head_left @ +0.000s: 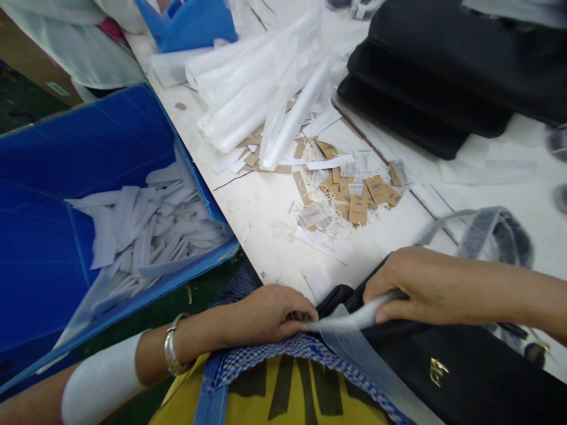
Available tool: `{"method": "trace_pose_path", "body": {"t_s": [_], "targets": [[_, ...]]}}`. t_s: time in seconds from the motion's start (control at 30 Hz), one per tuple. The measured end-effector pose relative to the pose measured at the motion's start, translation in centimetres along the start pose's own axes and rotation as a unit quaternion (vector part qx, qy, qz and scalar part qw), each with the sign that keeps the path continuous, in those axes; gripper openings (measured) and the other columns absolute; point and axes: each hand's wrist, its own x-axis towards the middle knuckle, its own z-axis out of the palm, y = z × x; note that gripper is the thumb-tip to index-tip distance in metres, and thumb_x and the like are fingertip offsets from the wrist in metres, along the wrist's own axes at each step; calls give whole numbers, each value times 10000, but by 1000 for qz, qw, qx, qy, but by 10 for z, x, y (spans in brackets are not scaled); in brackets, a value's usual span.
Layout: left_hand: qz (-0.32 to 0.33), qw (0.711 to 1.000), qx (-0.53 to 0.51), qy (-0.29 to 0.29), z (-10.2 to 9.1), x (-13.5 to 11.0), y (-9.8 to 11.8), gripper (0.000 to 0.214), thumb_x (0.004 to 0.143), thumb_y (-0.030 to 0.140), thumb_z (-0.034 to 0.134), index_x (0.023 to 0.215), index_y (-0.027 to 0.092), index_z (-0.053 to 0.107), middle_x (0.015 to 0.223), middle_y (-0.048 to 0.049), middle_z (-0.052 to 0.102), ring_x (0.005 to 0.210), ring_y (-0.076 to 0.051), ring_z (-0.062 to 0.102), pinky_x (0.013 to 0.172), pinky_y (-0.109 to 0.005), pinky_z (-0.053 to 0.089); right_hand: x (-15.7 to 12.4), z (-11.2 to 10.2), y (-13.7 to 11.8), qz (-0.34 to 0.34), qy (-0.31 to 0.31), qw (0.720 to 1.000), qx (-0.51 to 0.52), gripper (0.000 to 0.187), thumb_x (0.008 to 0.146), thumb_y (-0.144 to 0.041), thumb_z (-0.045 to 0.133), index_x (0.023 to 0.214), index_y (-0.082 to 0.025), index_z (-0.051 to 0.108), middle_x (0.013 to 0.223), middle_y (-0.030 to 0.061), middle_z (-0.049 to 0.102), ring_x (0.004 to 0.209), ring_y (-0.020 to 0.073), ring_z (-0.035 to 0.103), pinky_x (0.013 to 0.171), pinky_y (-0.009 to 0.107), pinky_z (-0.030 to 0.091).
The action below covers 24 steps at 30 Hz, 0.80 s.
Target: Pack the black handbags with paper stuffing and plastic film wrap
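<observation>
My left hand [266, 313] is curled closed at the table's near edge, pinching one end of a clear plastic strip [349, 330]. My right hand [411, 283] is closed on the other part of that strip and rests on top of a black handbag [465, 372] with a small gold clasp [437, 372]. The bag lies at the near right of the white table [266, 212], against my lap. The strip hangs down over the bag's front. A silver bracelet [170, 354] sits on my left wrist.
A pile of brown paper tags with strings [349, 195] lies mid-table. Rolled white plastic bags [261, 88] lie behind it. More black bags [443, 77] are stacked far right. A blue bin [53, 177] holding white strips [146, 230] stands to the left.
</observation>
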Motion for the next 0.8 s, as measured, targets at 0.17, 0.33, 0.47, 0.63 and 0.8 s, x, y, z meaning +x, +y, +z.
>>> {"method": "trace_pose_path", "body": {"t_s": [0.17, 0.33, 0.47, 0.63, 0.8], "targets": [[-23, 999, 1, 28, 9, 1, -2, 223, 881, 330, 646, 1059, 230, 737, 995, -37, 762, 917, -188, 690, 820, -237, 475, 13, 2, -23, 17, -66, 998, 16, 167, 784, -308, 663, 660, -205, 708, 517, -34, 592, 465, 104, 478, 479, 226, 255], [-42, 998, -19, 47, 18, -1, -7, 212, 888, 340, 638, 1068, 293, 740, 1031, 2, 764, 961, -178, 693, 833, -220, 464, 19, 26, -36, -26, -36, 997, 59, 148, 801, -232, 615, 679, -196, 689, 551, -44, 606, 462, 76, 466, 476, 207, 252], [-48, 998, 10, 37, 16, 3, -10, 201, 870, 370, 664, 1028, 284, 752, 981, -4, 769, 922, -184, 692, 796, -230, 460, 18, 33, -37, -31, -22, 998, 45, 75, 786, -219, 645, 736, -214, 700, 610, -46, 656, 524, 92, 545, 511, 201, 293], [11, 1000, 17, 11, 2, 4, -10, 129, 880, 319, 662, 927, 244, 757, 877, -7, 758, 858, -157, 662, 792, -220, 449, 7, 33, -27, -8, 73, 994, -83, 161, 847, -333, 631, 756, -216, 695, 686, 9, 698, 679, 180, 649, 610, 259, 390], [42, 993, 110, -26, -14, -7, -2, 175, 956, 276, 533, 904, 209, 687, 837, -23, 705, 844, -168, 608, 772, -246, 437, -13, 46, -14, -125, 251, 949, -147, 227, 930, -303, 556, 1082, -182, 673, 1003, 83, 722, 967, 215, 647, 880, 358, 479]]}}
